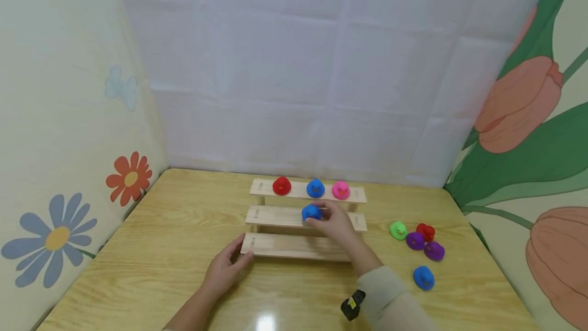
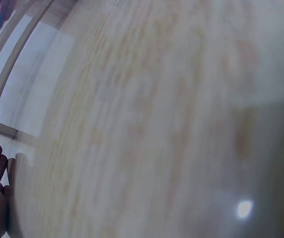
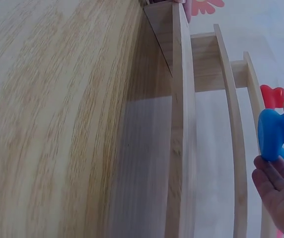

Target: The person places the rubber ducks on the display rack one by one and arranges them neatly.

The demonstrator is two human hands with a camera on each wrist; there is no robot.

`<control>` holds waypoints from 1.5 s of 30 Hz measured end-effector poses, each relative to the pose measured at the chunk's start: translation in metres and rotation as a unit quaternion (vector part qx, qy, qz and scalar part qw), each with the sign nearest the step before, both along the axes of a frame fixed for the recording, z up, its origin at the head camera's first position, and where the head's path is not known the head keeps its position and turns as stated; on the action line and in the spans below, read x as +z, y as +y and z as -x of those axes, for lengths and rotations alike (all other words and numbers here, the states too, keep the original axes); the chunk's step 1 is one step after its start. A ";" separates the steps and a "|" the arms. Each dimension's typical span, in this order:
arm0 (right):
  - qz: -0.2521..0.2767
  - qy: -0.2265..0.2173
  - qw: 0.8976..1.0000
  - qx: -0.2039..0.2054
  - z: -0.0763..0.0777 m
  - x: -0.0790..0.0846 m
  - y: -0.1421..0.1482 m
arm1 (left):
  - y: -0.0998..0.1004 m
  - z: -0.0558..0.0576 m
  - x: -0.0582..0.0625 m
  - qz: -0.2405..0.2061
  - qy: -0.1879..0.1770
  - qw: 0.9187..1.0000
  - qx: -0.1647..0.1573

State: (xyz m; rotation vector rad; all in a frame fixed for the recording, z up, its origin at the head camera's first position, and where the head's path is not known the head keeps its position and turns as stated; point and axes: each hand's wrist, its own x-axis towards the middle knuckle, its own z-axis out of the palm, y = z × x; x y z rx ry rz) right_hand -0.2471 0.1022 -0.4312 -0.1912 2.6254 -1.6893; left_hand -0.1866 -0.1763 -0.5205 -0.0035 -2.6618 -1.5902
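A three-tier wooden rack [image 1: 294, 245] stands on the table. Over its middle step, my right hand [image 1: 337, 223] pinches a blue rubber duck [image 1: 311, 212] between thumb and fingers. The right wrist view shows this blue duck [image 3: 272, 134] from the side, fingertips [image 3: 263, 168] at its base. My left hand [image 1: 225, 268] holds the left end of the bottom step, thumb at the front edge and fingers around the end. Along the top step sit a red duck [image 1: 282, 186], another blue duck [image 1: 315, 188] and a pink duck [image 1: 341, 190].
Right of the rack, a green duck [image 1: 398, 230], a red duck [image 1: 425, 232] and two purple ducks, one nearer the rack [image 1: 415, 241], lie close together. Another blue duck [image 1: 423, 278] is nearer the front. A white cloth [image 1: 294, 91] hangs behind the table [image 1: 193, 218].
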 end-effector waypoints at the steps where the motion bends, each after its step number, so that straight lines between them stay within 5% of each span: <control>1: -0.001 -0.001 1.000 0.004 0.001 -0.001 -0.002 | 0.000 0.000 0.000 0.000 0.000 1.000 0.000; 16: -0.008 0.025 0.998 0.065 0.005 0.002 -0.032 | 0.000 -0.001 0.001 -0.003 -0.002 1.000 -0.001; 45: -0.023 -0.029 0.997 0.064 0.013 0.002 -0.074 | 0.001 -0.002 0.003 0.001 -0.001 1.000 0.002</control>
